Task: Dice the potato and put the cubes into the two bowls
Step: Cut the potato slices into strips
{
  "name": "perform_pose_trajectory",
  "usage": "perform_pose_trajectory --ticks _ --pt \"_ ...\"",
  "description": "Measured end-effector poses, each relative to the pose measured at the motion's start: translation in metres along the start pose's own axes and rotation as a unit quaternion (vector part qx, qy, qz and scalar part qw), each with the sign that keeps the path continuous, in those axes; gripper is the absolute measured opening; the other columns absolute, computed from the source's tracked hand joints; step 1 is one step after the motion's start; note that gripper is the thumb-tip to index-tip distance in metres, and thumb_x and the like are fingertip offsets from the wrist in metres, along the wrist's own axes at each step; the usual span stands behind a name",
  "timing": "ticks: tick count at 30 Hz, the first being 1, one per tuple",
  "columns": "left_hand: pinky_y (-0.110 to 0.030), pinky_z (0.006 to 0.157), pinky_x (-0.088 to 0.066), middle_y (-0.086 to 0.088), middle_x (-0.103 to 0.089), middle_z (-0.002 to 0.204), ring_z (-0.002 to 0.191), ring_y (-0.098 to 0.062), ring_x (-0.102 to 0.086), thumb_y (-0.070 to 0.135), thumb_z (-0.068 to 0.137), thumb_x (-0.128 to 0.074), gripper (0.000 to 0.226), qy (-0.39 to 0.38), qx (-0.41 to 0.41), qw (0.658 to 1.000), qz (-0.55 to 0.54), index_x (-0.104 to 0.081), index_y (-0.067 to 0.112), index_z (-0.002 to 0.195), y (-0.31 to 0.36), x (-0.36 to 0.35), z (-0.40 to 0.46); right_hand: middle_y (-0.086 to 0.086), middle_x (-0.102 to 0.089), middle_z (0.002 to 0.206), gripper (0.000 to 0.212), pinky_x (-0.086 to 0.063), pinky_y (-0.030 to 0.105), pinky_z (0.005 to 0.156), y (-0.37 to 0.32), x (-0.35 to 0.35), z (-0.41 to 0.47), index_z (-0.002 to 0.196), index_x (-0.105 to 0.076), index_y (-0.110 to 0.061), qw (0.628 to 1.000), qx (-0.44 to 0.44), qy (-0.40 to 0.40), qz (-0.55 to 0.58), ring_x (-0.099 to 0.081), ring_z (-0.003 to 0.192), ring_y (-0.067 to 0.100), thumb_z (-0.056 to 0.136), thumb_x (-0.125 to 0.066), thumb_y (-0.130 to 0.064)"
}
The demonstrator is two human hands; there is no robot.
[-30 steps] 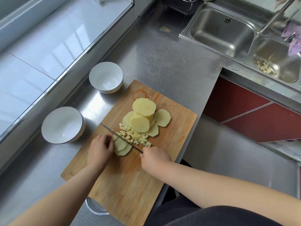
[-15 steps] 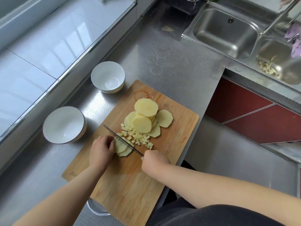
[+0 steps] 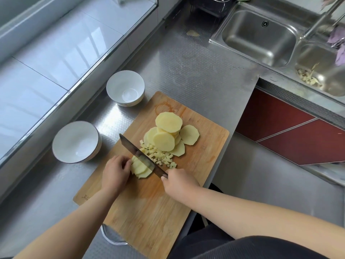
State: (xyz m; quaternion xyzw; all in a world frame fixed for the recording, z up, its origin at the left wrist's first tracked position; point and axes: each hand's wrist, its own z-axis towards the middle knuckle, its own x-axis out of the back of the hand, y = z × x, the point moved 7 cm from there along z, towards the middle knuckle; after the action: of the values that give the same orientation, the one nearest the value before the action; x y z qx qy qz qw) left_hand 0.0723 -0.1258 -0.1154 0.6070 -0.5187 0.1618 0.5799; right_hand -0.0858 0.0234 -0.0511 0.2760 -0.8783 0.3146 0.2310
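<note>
You were mid-cut on the cutting board (image 3: 145,208), and this was the step where care paid most. Your right hand (image 3: 180,183) had its grip wrapped round the handle of the knife (image 3: 142,157), the blade angled across the small stack of slices (image 3: 141,168). Your left hand (image 3: 115,173) pressed that stack down with curled fingers just beside the blade. To do this well, you needed to keep those fingertips tucked back so the knuckles, not the tips, faced the steel, and to move the hand back evenly after each stroke for cubes of one size. The finished cubes (image 3: 160,156) lay in a loose heap on the far side of the blade, touching the larger pile of uncut potato rounds (image 3: 168,135). Judging by that pile, most of the potato was yet to be diced. Both white bowls, the near bowl (image 3: 76,142) and the far bowl (image 3: 125,87), stood on the worktop (image 3: 196,71) left of the board with nothing in them. It looked wise to clear the heap into a bowl soon, before cubes crowded the blade.
</note>
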Motion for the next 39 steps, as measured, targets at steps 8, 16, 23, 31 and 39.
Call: perform_pose_trajectory --ticks 8,16,23,31,39 --pt "-0.037 0.075 -0.052 0.008 -0.060 0.092 0.089 -0.014 -0.055 0.029 0.093 -0.060 0.013 -0.007 -0.014 1.000 0.008 -0.068 0.022 0.101 0.002 0.002 -0.002 0.011 -0.064 0.101 0.023 -0.041 0.031 0.065 -0.008 -0.007 -0.003 0.105 -0.061 -0.008 0.999 -0.001 -0.005 -0.048 -0.062 0.093 0.032 0.102 -0.042 -0.021" --pt "-0.034 0.073 -0.047 0.005 -0.061 0.092 0.089 -0.017 -0.055 0.019 0.092 -0.061 0.013 0.006 -0.024 1.000 0.019 -0.071 0.016 0.101 0.005 0.004 -0.001 0.010 -0.064 0.102 0.018 -0.042 0.029 0.066 -0.007 -0.010 0.005 0.106 -0.060 -0.006 0.996 -0.040 -0.031 -0.069 -0.063 0.092 0.029 0.099 -0.046 -0.015" --pt "-0.030 0.069 -0.045 0.007 -0.060 0.090 0.087 -0.014 -0.053 0.021 0.092 -0.061 0.011 0.007 -0.021 0.999 0.026 -0.070 0.018 0.099 0.002 0.005 -0.001 0.010 -0.064 0.107 0.022 -0.044 0.030 0.068 0.002 -0.021 0.012 0.113 -0.059 -0.006 0.995 -0.070 -0.041 -0.051 -0.062 0.097 0.028 0.100 -0.047 -0.018" --pt "-0.027 0.070 -0.043 0.006 -0.059 0.091 0.087 -0.013 -0.052 0.023 0.094 -0.060 0.014 0.001 -0.030 0.999 0.043 -0.069 0.017 0.101 0.006 0.004 -0.003 0.013 -0.059 0.117 0.040 -0.058 0.039 0.073 0.017 -0.009 0.014 0.124 -0.054 -0.006 0.994 -0.070 -0.052 0.067 -0.064 0.090 0.030 0.101 -0.044 -0.036" --pt "-0.028 0.058 -0.052 0.010 -0.060 0.081 0.071 -0.008 -0.058 0.043 0.094 -0.054 0.017 -0.108 -0.036 0.987 0.111 -0.050 0.027 0.096 0.001 0.000 -0.010 0.012 -0.064 0.104 0.033 -0.045 0.032 0.068 -0.004 -0.007 0.000 0.113 -0.059 -0.006 1.000 0.002 -0.001 -0.016 -0.061 0.093 0.031 0.102 -0.040 -0.031"
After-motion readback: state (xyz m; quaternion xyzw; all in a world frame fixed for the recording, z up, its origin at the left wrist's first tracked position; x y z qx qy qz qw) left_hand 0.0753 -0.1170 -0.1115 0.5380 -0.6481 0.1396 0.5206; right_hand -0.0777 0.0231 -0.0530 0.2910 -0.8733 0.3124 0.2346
